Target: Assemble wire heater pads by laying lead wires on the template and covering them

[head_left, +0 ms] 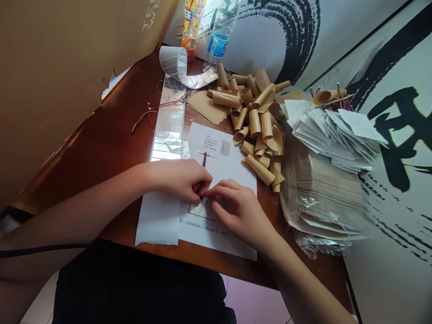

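Note:
My left hand (189,177) is closed in a pinch over a printed white sheet (232,168), around a thin wire lead (204,160) with red and black strands. Just below its fingertips shows a small black part (201,197). The fingers of my right hand (234,202) meet the left fingertips at that part; whatever they grip is too small to name. A fine wire loop (199,208) lies on the sheet beneath. Clear tape (211,155) crosses the upper end of the lead.
A strip of silvery labels (168,121) runs left of the sheet, with loose wire leads (148,110) across it. Rolled brown paper pieces (254,123) are heaped behind. White paper packets (334,128) top a bagged stack (324,193) at right. Two bottles (218,45) stand at the back.

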Motion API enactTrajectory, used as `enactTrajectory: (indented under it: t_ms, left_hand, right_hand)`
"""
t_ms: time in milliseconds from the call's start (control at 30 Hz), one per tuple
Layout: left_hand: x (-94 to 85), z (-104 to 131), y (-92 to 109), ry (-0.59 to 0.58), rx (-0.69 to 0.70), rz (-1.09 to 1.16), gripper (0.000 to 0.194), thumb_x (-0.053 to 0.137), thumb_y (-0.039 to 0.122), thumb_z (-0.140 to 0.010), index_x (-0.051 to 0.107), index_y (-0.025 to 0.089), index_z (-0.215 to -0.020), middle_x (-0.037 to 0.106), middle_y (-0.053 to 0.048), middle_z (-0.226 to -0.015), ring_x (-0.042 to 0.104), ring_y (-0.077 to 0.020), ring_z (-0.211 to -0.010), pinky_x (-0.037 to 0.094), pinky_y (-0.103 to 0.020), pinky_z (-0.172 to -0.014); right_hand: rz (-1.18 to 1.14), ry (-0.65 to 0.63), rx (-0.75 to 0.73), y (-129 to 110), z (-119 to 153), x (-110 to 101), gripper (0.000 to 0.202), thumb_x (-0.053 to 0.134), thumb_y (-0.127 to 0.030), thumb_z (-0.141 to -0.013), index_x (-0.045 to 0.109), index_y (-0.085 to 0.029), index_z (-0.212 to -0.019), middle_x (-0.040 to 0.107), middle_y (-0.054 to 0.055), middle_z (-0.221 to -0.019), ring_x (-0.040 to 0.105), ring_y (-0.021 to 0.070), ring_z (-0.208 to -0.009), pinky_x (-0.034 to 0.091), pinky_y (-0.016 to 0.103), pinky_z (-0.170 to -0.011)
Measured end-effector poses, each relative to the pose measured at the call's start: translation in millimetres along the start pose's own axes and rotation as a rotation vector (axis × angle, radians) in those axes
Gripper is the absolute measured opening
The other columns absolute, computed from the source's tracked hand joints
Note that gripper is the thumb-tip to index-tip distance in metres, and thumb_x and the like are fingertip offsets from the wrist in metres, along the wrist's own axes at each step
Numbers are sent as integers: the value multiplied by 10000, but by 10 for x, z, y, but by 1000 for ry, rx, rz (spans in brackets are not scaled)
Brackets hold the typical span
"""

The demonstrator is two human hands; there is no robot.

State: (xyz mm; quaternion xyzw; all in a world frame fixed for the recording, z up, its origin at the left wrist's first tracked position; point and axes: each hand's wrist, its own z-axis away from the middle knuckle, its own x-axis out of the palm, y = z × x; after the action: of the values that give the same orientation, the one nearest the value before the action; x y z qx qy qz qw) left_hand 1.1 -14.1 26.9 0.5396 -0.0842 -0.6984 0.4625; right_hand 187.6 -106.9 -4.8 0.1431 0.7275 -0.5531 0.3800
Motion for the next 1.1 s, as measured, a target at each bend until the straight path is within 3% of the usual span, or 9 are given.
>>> enactTrajectory:
  t_ms: [300, 533, 733, 967, 1033, 1100]
  left_hand:
    - [-2, 3, 5, 28, -36, 10, 83, 617, 201, -800, 616, 192, -882, 639, 13, -784, 544, -119, -683, 333, -233, -599]
    - [-29, 21, 23, -65, -23, 12, 153, 746, 244, -730, 660, 197, -848, 635, 30, -783, 553, -114, -702, 343, -230, -593]
    - [-32, 32, 3, -109, -2, 38, 121, 760, 277, -746, 770, 247, -863, 656, 25, -785, 597, -120, -748, 374, -226, -618]
    - [3, 48, 80, -133, -47, 19, 200, 826, 328, -700, 781, 251, -879, 647, 27, -757, 570, -110, -681, 344, -232, -561]
    - [27, 54, 101, -134, -33, -7, 196, 829, 315, -689, 773, 253, -866, 653, 28, -767, 562, -112, -676, 330, -238, -555]
    - [45, 60, 115, -134, -19, -31, 163, 817, 285, -687, 764, 255, -838, 668, 26, -789, 563, -118, -694, 326, -242, -564]
  right_hand:
    - [-34, -63, 15, -4, -5, -30, 131, 620, -221, -928, 718, -214, -840, 692, 42, -826, 605, 194, -828, 489, 339, -744]
    - [-83, -8, -3, -15, 17, -74, 116, 631, -218, -921, 742, -213, -890, 700, 27, -833, 631, 148, -761, 482, 287, -694]
    - [-100, 195, 130, 12, 19, -93, 146, 670, -277, -891, 734, -198, -787, 697, 13, -730, 598, 135, -652, 454, 289, -623]
    - [-657, 490, 445, 196, -32, -106, 139, 752, -357, -824, 760, -228, -876, 647, -14, -721, 581, 114, -644, 490, 281, -657]
    - [-787, 570, 458, 260, -55, -151, 128, 771, -345, -799, 747, -231, -850, 644, -16, -751, 562, 104, -631, 492, 276, -637]
    - [-724, 609, 400, 267, -57, -218, 114, 775, -332, -793, 725, -232, -812, 651, -17, -774, 534, 96, -614, 461, 258, -594]
